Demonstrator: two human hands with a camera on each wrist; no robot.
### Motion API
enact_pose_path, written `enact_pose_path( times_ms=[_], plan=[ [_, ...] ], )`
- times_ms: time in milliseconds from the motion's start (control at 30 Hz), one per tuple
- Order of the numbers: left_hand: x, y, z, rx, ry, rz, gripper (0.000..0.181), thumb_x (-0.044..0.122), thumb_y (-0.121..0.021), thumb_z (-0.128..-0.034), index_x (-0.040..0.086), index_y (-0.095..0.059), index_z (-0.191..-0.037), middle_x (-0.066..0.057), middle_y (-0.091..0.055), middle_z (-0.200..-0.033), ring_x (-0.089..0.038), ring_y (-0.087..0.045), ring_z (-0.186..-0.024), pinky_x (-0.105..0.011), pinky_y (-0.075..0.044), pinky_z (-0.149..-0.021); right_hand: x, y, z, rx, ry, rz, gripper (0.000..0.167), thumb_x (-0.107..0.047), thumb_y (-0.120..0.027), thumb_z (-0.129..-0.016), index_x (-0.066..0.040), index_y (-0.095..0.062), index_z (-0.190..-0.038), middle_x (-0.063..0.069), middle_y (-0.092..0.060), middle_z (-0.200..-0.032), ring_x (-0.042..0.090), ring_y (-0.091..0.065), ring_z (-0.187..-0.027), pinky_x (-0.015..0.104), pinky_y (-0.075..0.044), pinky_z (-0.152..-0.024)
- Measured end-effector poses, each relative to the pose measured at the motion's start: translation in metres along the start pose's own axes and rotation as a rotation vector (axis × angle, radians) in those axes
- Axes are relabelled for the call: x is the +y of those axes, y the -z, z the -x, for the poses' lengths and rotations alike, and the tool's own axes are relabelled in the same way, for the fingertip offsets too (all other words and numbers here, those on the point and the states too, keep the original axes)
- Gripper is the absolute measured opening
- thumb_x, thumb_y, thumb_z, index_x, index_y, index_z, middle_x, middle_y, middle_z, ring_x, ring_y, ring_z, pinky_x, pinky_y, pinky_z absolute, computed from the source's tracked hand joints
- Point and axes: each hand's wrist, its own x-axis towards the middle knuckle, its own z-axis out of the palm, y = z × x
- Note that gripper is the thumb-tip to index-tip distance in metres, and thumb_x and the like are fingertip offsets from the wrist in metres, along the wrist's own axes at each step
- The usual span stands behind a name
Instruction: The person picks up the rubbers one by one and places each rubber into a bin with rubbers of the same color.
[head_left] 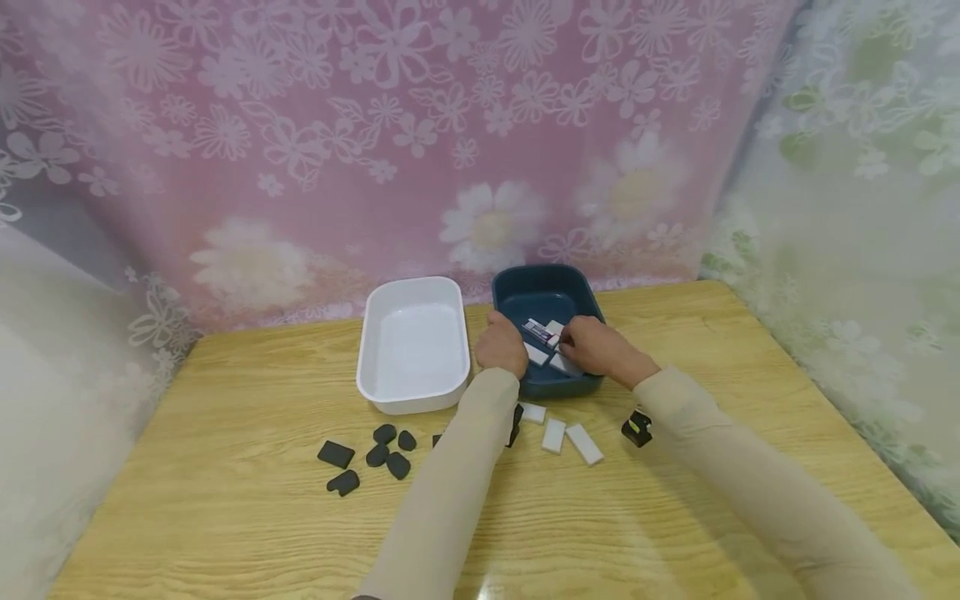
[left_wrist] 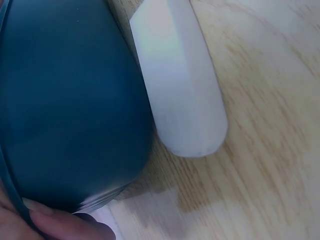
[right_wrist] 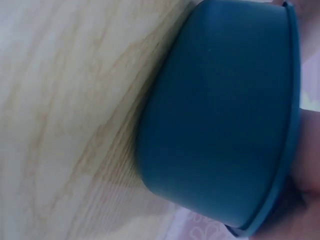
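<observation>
My left hand is at the left side of a dark blue bin; in the left wrist view its thumb hooks over the bin's rim. My right hand reaches over the right side into the same bin. Its curled fingers appear to pinch the end of an eraser with a printed sleeve, though the fingertips are partly hidden. White erasers lie about it on the bin's floor. The right wrist view shows the bin's outer wall with fingers behind the rim.
A white bin stands left of the blue one. White blocks lie on the wooden table in front of the blue bin. Several black pieces, some rectangular and some rounded, are at the left front. Floral curtains hang behind.
</observation>
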Motion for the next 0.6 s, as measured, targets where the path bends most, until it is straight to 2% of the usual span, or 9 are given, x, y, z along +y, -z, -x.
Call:
enact_pose_path(
  times_ms=[100,233,433,600],
  plan=[
    [-0.001,0.0,-0.001,-0.014,0.0,-0.002,0.021,0.015,-0.055,-0.0945,0.006,-0.044,-0.109,-0.013,-0.07,-0.092,-0.023,-0.068,-0.081,-0.037,-0.054,-0.064,-0.003,0.001,0.007,0.067,0.007,-0.035,0.017,-0.007,-0.058,-0.092,0.003,-0.071,-0.098,0.012,-0.066,-0.091,0.026,-0.062,-0.084,0.043,-0.05,-0.076],
    [-0.002,0.001,-0.001,-0.009,-0.011,-0.001,0.023,0.016,-0.057,-0.0932,0.005,-0.044,-0.109,-0.014,-0.07,-0.093,-0.023,-0.068,-0.081,-0.037,-0.054,-0.065,-0.008,0.006,0.021,0.164,-0.006,-0.083,0.02,-0.009,-0.059,-0.093,0.002,-0.069,-0.106,0.012,-0.063,-0.099,0.026,-0.06,-0.089,0.043,-0.049,-0.08],
    [-0.003,0.005,-0.001,-0.004,-0.013,-0.001,0.028,0.017,-0.06,-0.0917,0.004,-0.044,-0.111,-0.015,-0.07,-0.095,-0.025,-0.068,-0.083,-0.038,-0.055,-0.067,-0.018,0.013,0.05,0.286,0.001,-0.168,0.017,-0.01,-0.059,-0.094,-0.001,-0.068,-0.105,0.008,-0.061,-0.096,0.02,-0.059,-0.084,0.038,-0.05,-0.075],
    [-0.001,0.006,0.003,-0.022,-0.038,0.022,0.029,0.016,-0.06,-0.0917,0.003,-0.044,-0.113,-0.016,-0.069,-0.095,-0.026,-0.068,-0.084,-0.04,-0.054,-0.067,-0.025,0.009,0.081,0.401,0.043,-0.181,0.011,-0.007,-0.063,-0.091,-0.006,-0.069,-0.1,0.001,-0.06,-0.091,0.012,-0.057,-0.077,0.034,-0.049,-0.069]
  ],
)
